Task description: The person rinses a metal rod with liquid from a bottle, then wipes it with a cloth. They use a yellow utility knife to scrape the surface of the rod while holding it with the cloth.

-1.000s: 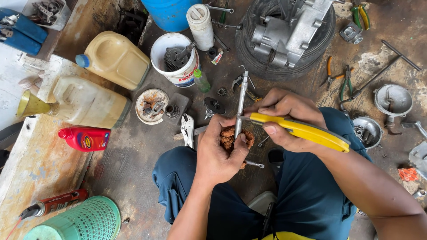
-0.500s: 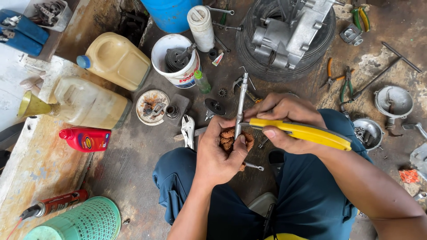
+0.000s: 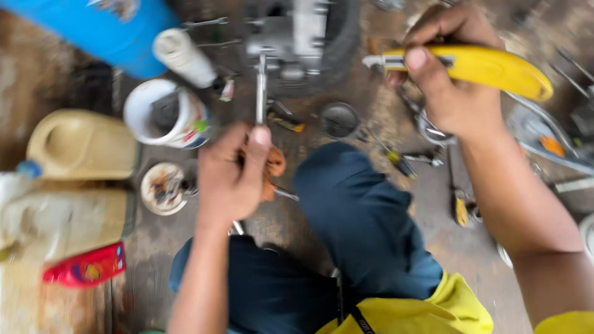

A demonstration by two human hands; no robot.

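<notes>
The view is blurred by motion. My left hand grips an orange rag wrapped round the lower end of a slim metal shaft, which stands up out of my fist. My right hand is raised at the upper right, apart from the shaft, and holds a yellow utility knife with its short blade pointing left. My knees in dark blue trousers fill the bottom middle.
A white bucket with parts, a blue drum, cream jerrycans and a red bottle lie at the left. A grey engine case sits on a tyre ahead. Tools litter the floor at the right.
My right hand has lifted the knife away from the shaft, up and to the right. The camera has swung sharply, and my left hand with the rag and shaft now sits further left.
</notes>
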